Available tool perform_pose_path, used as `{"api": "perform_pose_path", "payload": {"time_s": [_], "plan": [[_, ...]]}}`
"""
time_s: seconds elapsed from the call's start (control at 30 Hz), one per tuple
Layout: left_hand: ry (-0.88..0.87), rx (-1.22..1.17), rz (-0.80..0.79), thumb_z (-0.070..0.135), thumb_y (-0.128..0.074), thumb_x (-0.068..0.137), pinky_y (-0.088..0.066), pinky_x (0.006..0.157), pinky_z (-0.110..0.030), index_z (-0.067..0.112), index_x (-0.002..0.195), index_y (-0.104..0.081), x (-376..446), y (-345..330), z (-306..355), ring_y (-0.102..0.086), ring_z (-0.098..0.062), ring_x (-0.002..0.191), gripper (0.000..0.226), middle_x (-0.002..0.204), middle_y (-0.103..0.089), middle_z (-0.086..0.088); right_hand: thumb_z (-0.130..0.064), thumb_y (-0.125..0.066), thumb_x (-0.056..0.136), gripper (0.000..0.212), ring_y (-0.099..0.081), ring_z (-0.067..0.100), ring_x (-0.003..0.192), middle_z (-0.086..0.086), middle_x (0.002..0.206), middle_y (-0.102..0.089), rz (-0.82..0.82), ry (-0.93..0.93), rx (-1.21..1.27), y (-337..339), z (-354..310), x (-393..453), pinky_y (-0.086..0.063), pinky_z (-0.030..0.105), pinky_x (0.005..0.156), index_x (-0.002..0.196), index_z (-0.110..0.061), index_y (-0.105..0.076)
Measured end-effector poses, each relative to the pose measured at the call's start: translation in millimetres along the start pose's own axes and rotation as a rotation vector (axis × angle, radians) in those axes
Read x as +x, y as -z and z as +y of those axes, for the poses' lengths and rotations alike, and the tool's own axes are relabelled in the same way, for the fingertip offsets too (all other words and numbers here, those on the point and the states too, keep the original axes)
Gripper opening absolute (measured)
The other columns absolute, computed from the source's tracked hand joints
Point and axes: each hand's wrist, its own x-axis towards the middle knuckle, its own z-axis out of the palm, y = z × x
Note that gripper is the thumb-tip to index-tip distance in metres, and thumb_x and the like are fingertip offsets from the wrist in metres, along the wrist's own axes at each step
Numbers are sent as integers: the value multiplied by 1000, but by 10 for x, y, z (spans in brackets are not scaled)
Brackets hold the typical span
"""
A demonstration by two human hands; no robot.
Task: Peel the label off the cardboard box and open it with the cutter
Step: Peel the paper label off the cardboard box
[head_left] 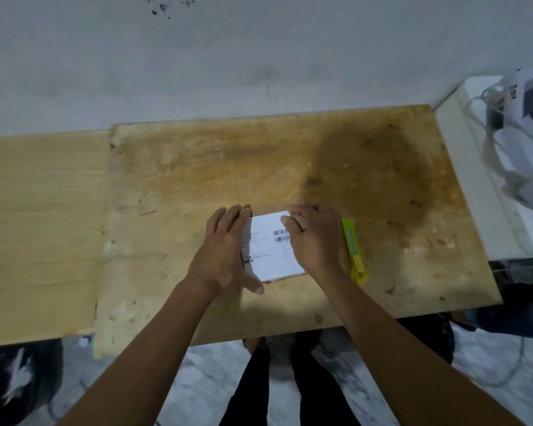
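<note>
Two hands frame a small flat cardboard box (271, 279) near the middle of the bench (382, 186), a worn plywood sheet, stained dark toward the far right. White label (270, 247) covers nearly the whole box top; two barcodes and lines of small print show (print too blurred to read). Left hand (225, 253) lies along the box's left edge, fingers (228, 218) straight, thumb spread at the near corner. Right hand (314, 238) rests over the right side, fingers curled at the far right corner; whether they pinch the label, I cannot tell. Yellow-green plastic cutter (355, 252) lies just right of that hand. White iron (523, 142) with cord on the adjoining white surface.
</note>
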Motion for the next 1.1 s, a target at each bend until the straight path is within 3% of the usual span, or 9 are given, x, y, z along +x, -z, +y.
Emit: {"api": "perform_pose_path", "payload": {"time_s": [0.27, 0.53, 0.63, 0.8, 0.87, 0.93, 1.1], "plan": [[16, -20, -3, 47, -97, 38, -18, 119, -40, 15, 157, -12, -4, -10, 15, 7, -20, 149, 149, 163, -10, 3, -18, -71, 85, 6, -58, 33, 95, 10, 98, -62, 31, 46, 28, -70, 69, 11, -47, 33, 80, 90, -16, -74], [17, -32, -5, 46, -97, 38, -20, 118, -40, 14, 157, -13, -13, 2, 27, 6, -21, 150, 149, 163, -10, 4, -18, -61, 91, 7, -46, 27, 103, 5, 104, -55, -33, 18, -56, -96, 37, -2, -15, 14, 79, 84, -17, -62], [13, -32, -6, 47, -97, 39, -21, 118, -40, 15, 157, -12, -19, 2, 18, 6, -20, 149, 149, 163, -10, 4, -21, -60, 91, 6, -46, 27, 101, 2, 102, -57, -21, 89, -89, -59, 51, -2, -19, 19, 80, 87, -18, -62], [13, -41, -4, 47, -97, 38, -22, 117, -39, 16, 157, -13, -15, -7, 14, 6, -18, 149, 149, 162, -9, 5, -28, -50, 92, 12, -54, 28, 94, -8, 93, -64, -15, 235, -159, 11, 34, -17, -40, 40, 80, 84, -22, -57], [12, -31, -5, 47, -97, 38, -22, 117, -40, 16, 157, -13, -13, -9, 8, 6, -19, 149, 149, 162, -10, 5, -24, -60, 90, 5, -54, 28, 94, -5, 93, -68, -1, 235, -147, 27, 18, -5, -42, 40, 79, 91, -19, -61], [10, -32, -4, 48, -96, 38, -23, 117, -40, 15, 157, -13, -18, -7, 4, 6, -19, 149, 149, 162, -9, 5, -23, -65, 88, 11, -54, 28, 95, -2, 94, -69, 3, 224, -135, 32, 24, 13, -41, 38, 81, 97, -17, -64], [25, -100, -2, 44, -98, 40, -9, 119, -32, 15, 157, -9, -24, -16, -8, 9, -13, 150, 150, 165, -6, 5, -14, -65, 88, 6, -57, 30, 83, 0, 85, -69, 26, 295, -181, 57, 46, 58, -32, 29, 79, 82, -13, -65]]}}
